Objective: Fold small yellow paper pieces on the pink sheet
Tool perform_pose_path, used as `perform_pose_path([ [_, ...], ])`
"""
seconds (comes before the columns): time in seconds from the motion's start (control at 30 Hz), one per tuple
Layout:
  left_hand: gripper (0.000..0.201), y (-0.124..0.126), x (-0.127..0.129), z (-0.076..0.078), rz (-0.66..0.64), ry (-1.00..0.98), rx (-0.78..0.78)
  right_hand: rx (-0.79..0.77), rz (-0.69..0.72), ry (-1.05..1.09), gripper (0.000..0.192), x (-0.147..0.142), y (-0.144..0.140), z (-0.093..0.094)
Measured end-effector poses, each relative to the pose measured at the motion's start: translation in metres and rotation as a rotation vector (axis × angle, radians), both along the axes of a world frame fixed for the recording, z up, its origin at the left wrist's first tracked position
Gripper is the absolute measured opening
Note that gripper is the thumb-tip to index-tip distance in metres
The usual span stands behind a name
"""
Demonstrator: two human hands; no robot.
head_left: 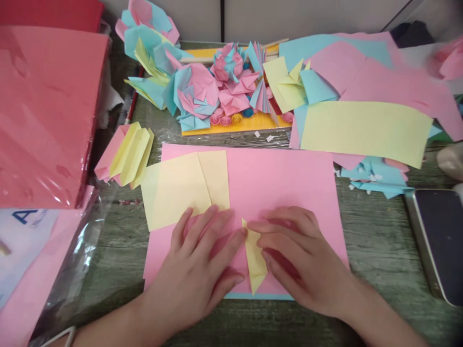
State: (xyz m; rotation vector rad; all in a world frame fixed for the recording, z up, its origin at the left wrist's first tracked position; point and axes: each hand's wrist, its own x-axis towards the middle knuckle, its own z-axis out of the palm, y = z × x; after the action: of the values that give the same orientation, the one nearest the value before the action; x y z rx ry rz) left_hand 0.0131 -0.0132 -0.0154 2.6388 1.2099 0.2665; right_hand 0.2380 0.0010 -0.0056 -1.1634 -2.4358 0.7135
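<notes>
Nearest the viewer, on the large pink paper sheet (282,183), the left hand (202,262) and right hand (296,260) lie flat, fingers extended and unclenched, fingertips pinning a narrow folded yellow paper strip (254,260) between them. Uneven pressure would likely skew its crease, or let the sheet slide on the grey wooden table (376,241). Just beyond, a creased yellow paper rectangle (181,188) could be nudged. Farther back lie pink-and-blue folded paper flowers (217,86).

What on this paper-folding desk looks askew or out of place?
The yellow sheet beside the left hand lies tilted, overhanging the pink sheet. Small paper scraps litter the table. The folded yellow piece between left and right hand looks orderly.
</notes>
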Motion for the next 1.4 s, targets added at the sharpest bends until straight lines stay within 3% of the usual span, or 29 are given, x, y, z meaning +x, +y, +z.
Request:
perform_pose_path([
  [0.17,0.048,0.0,0.0,-0.001,0.0,-0.015,-0.009,0.077,0.039,-0.003,0.018,-0.006,-0.003,-0.003],
  [0.43,0.052,0.003,0.002,-0.004,-0.092,-0.01,-0.002,0.102,-0.042,-0.039,0.026,-0.007,0.001,0.001],
  [0.6,0.051,0.003,0.001,-0.003,-0.072,0.017,-0.007,0.223,-0.022,0.008,0.023,-0.004,0.0,-0.002],
  [1.1,0.05,0.001,0.001,-0.003,-0.072,0.073,0.041,0.459,-0.014,-0.13,0.021,-0.003,-0.008,-0.007],
  [1.4,0.05,0.002,0.004,0.001,-0.073,0.032,0.086,0.413,0.042,-0.227,0.032,0.0,-0.013,-0.003],
])
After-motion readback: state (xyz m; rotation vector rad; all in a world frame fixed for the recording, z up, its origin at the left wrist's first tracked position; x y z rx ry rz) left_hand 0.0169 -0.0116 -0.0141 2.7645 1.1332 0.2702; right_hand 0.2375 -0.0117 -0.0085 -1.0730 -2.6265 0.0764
